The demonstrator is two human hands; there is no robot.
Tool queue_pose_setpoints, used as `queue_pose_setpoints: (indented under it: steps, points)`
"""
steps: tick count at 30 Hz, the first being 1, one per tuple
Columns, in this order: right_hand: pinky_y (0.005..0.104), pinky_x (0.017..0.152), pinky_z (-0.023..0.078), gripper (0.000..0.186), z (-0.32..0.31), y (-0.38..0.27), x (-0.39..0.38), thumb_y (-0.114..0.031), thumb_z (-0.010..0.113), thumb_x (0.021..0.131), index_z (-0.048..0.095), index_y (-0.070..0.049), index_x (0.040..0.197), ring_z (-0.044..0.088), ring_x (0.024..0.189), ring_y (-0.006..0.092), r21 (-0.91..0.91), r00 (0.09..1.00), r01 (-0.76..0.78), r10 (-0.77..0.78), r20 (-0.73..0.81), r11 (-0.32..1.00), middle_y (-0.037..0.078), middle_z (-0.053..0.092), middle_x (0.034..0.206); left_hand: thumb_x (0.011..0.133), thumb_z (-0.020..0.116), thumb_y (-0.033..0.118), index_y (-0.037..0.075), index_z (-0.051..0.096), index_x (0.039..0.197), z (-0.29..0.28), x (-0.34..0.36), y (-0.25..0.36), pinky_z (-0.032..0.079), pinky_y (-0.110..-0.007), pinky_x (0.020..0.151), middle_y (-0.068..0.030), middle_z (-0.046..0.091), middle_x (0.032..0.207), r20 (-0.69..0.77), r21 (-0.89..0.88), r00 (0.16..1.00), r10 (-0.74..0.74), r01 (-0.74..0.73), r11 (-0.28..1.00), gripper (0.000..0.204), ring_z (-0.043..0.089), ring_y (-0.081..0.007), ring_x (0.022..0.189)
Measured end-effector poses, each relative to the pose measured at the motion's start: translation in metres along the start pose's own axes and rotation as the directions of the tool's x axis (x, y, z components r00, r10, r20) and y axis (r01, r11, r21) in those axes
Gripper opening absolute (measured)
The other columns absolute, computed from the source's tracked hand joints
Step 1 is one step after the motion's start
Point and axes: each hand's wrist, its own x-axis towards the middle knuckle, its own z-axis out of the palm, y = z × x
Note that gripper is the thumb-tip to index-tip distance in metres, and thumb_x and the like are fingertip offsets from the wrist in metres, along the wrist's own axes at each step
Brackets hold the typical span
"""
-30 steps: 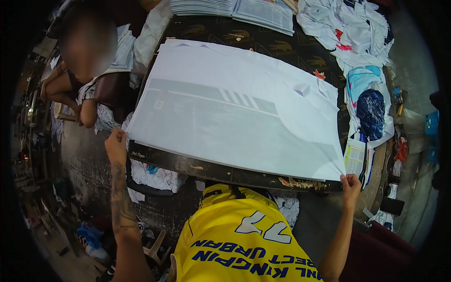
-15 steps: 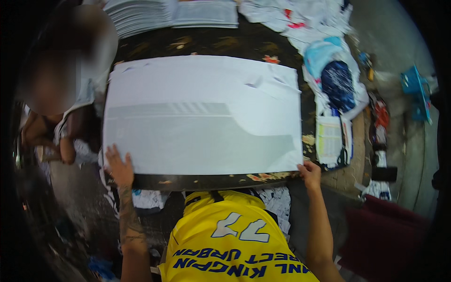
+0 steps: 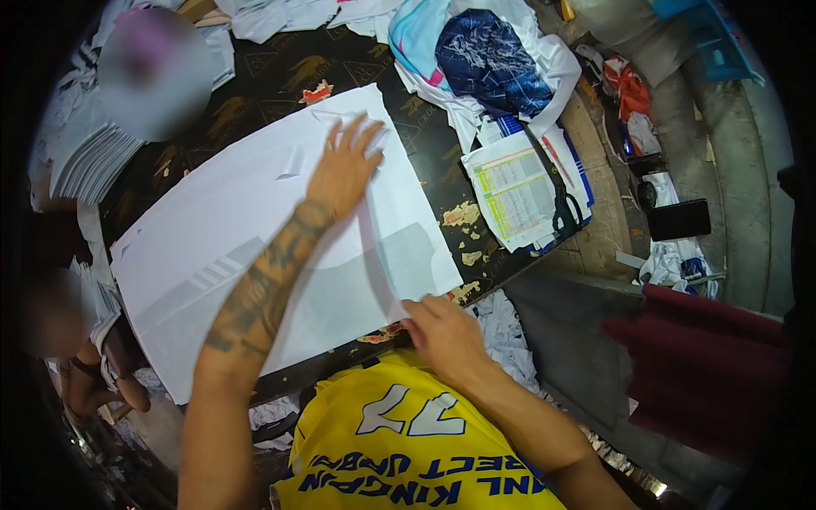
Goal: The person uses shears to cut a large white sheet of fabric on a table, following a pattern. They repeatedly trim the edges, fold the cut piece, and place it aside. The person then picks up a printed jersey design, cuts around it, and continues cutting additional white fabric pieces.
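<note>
A large white sheet (image 3: pixel 229 212) with a faint grey printed shape lies across the dark table. My left hand (image 3: pixel 344 170) rests on it near the far right corner, its fingers spread and pressing down. With fingers closed, my right hand (image 3: pixel 442 331) grips the sheet at its near edge, towards the right. Between the two hands the sheet bulges in a raised ridge, and a strip of it lies flat to the right of that. Whether one layer or more is gripped cannot be made out.
Right of the sheet lie a printed chart (image 3: pixel 514 195), black scissors (image 3: pixel 567 212) and a dark blue plastic-wrapped bundle (image 3: pixel 493 64). Paper stacks (image 3: pixel 98 161) stand at the far left, near another person. A maroon cloth (image 3: pixel 697 365) hangs at the right.
My left hand has moved from the sheet's near left corner to its far right part. My right hand has shifted leftward along the near edge. The view has turned to the right.
</note>
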Motion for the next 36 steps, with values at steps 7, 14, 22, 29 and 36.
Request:
queue_pose_setpoints:
  steps: [7,14,22,29,36]
  points:
    - [0.0387,0.063,0.046,0.025,-0.010,0.101,0.007,-0.016,0.083,0.094,0.067,0.003,0.086,0.058,0.068,0.0261,0.340,0.942,-0.304,0.334,-0.032,0.890,0.013,0.060,0.078,0.087,0.079,0.013,0.013,0.085,0.105,0.004,0.088,-0.032,0.029,-0.061,0.130,-0.0077,0.064,0.145,0.353,0.026,0.932,0.085,-0.100,0.995,0.019,0.045,-0.0307,0.150]
    - [0.0371,0.061,0.044,0.031,0.000,0.123,0.016,-0.016,0.084,0.094,0.063,0.002,0.080,0.055,0.064,0.0217,0.385,0.952,-0.259,0.302,-0.055,0.886,0.010,0.059,0.073,0.086,0.080,0.014,0.021,0.067,0.145,0.009,0.034,0.018,0.016,-0.069,0.130,-0.0120,0.053,0.157,0.016,-0.219,0.967,-0.253,0.251,0.943,0.061,0.038,-0.0383,0.156]
    - [0.0365,0.059,0.040,0.041,-0.032,0.077,0.107,-0.028,0.085,0.093,0.062,0.000,0.075,0.045,0.062,0.0146,0.609,0.946,-0.264,0.323,0.014,0.748,0.006,0.054,0.065,0.080,0.084,0.007,0.004,0.065,0.110,-0.020,-0.240,0.128,0.048,-0.051,0.098,-0.0194,0.062,0.111,0.179,-0.498,0.799,-0.574,0.577,0.648,0.035,0.059,-0.0427,0.110]
    - [0.0342,0.058,0.041,0.042,-0.008,0.116,0.034,-0.030,0.085,0.094,0.063,-0.001,0.072,0.045,0.061,0.0117,0.585,0.899,-0.386,0.433,0.065,0.714,0.003,0.053,0.063,0.083,0.066,-0.004,0.001,0.065,0.105,-0.038,-0.377,0.115,0.046,-0.050,0.094,-0.0173,0.061,0.106,0.077,-0.367,0.607,-0.791,0.755,0.544,0.023,0.058,-0.0399,0.106]
    - [0.0425,0.066,0.052,0.037,0.031,0.133,0.013,-0.033,0.086,0.093,0.070,-0.001,0.084,0.063,0.065,0.0284,0.348,0.896,-0.386,0.437,-0.081,0.854,0.011,0.067,0.072,0.084,0.071,0.005,0.003,0.068,0.109,-0.041,-0.374,0.128,0.043,-0.054,0.098,-0.0161,0.063,0.110,0.094,-0.210,0.579,-0.810,0.807,0.552,0.025,0.058,-0.0387,0.111]
